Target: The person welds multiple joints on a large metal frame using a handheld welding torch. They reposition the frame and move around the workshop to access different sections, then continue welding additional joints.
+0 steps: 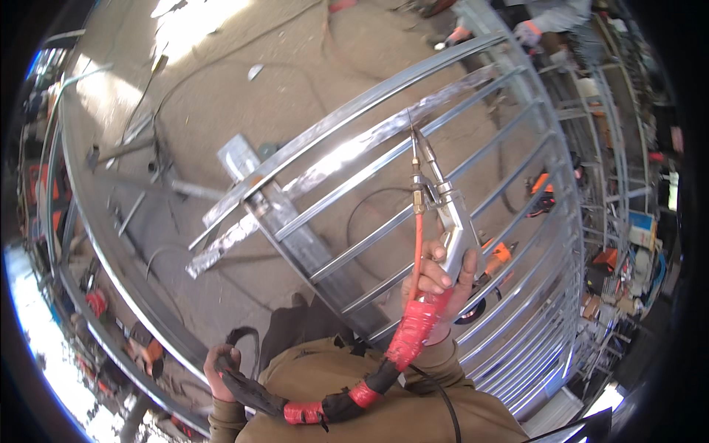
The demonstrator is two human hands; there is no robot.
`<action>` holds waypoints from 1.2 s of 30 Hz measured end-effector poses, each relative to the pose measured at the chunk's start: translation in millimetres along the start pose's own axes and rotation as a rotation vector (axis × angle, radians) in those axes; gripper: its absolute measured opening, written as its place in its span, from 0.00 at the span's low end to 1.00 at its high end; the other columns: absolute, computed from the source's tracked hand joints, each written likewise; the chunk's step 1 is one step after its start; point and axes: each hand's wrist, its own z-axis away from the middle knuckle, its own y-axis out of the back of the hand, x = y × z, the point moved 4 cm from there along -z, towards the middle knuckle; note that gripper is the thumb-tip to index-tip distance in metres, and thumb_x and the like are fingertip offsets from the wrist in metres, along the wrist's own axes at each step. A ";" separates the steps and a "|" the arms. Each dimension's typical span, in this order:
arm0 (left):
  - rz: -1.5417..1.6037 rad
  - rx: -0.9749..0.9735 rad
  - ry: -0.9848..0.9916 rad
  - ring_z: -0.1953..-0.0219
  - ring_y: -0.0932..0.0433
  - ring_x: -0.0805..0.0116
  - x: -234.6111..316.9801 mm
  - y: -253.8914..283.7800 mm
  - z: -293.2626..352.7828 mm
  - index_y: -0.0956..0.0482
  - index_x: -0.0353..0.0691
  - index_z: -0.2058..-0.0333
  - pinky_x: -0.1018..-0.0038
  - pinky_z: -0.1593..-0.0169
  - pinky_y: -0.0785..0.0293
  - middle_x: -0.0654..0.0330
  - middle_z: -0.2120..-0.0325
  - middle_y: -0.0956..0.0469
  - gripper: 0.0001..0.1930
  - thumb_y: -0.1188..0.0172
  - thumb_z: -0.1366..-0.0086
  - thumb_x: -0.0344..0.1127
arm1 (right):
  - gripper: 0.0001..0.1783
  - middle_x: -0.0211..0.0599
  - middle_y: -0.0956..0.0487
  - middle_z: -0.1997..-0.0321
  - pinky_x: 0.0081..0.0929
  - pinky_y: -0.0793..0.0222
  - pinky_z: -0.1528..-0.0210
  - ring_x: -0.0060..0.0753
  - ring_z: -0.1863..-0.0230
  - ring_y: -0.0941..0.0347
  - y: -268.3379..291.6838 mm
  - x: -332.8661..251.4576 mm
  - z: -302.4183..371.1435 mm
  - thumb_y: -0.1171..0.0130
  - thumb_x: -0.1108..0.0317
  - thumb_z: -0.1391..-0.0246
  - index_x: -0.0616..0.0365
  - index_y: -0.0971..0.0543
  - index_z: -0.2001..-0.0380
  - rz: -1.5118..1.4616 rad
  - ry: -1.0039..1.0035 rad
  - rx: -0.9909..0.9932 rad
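My right hand [428, 279] is closed around the grip of a silver welding gun [456, 221], its fingers wrapped on the handle. A thin brass-fitted wire guide [418, 193] runs along the gun, fed by an orange tube. The gun's tip points away from me, over the bars of a shiny metal frame [347, 260]; whether it touches metal I cannot tell. From the handle a thick cable [408, 336], bound in red and black wrap, bends across my front. Down at the left, my left hand [219, 375] is closed on a black-wrapped stretch of that cable.
Another person's gloved hands [527, 32] are at the frame's far right corner. Steel offcuts [133, 210] and loose hoses lie on the floor at left. Orange power tools [541, 184] show beyond the bars. A cluttered shelf [641, 229] stands at right; curved metal rails [136, 314] run along the left.
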 end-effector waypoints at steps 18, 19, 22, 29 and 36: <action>0.390 -0.131 -0.012 0.68 0.24 0.77 -122.8 7.5 29.8 0.19 0.31 0.62 0.79 0.62 0.26 0.64 0.74 0.22 0.05 0.35 0.36 0.23 | 0.33 0.50 0.26 0.48 0.29 0.23 0.65 0.32 0.64 0.22 -46.0 68.2 118.1 0.56 0.47 0.25 0.57 0.40 0.28 0.265 0.134 -0.320; 0.392 -0.126 -0.042 0.68 0.24 0.77 -130.3 7.1 32.2 0.19 0.31 0.62 0.79 0.63 0.26 0.64 0.74 0.22 0.05 0.35 0.36 0.23 | 0.33 0.50 0.27 0.48 0.29 0.23 0.65 0.32 0.64 0.22 -45.8 74.3 120.7 0.56 0.47 0.25 0.57 0.40 0.28 0.280 0.136 -0.311; 0.416 -0.116 -0.028 0.69 0.25 0.77 -156.7 8.1 43.2 0.19 0.32 0.62 0.78 0.63 0.27 0.64 0.73 0.22 0.06 0.35 0.38 0.23 | 0.32 0.49 0.27 0.48 0.29 0.24 0.65 0.32 0.65 0.23 -47.4 95.5 129.0 0.56 0.47 0.25 0.58 0.38 0.30 0.351 0.094 -0.342; 0.562 -0.035 0.040 0.69 0.24 0.75 -208.7 9.3 57.9 0.19 0.35 0.63 0.74 0.64 0.26 0.63 0.74 0.22 0.05 0.33 0.37 0.26 | 0.32 0.46 0.28 0.51 0.30 0.25 0.67 0.30 0.68 0.23 -47.8 148.0 134.0 0.55 0.43 0.26 0.68 0.34 0.44 0.457 -0.024 -0.335; -0.010 -0.309 -0.252 0.46 0.21 0.47 -263.4 -61.6 54.1 0.18 0.42 0.53 0.57 0.41 0.26 0.51 0.54 0.17 0.19 0.31 0.45 0.33 | 0.26 0.35 0.27 0.77 0.28 0.27 0.73 0.28 0.76 0.26 -39.6 216.3 102.5 0.44 0.47 0.37 0.64 0.24 0.56 1.299 -0.217 -0.069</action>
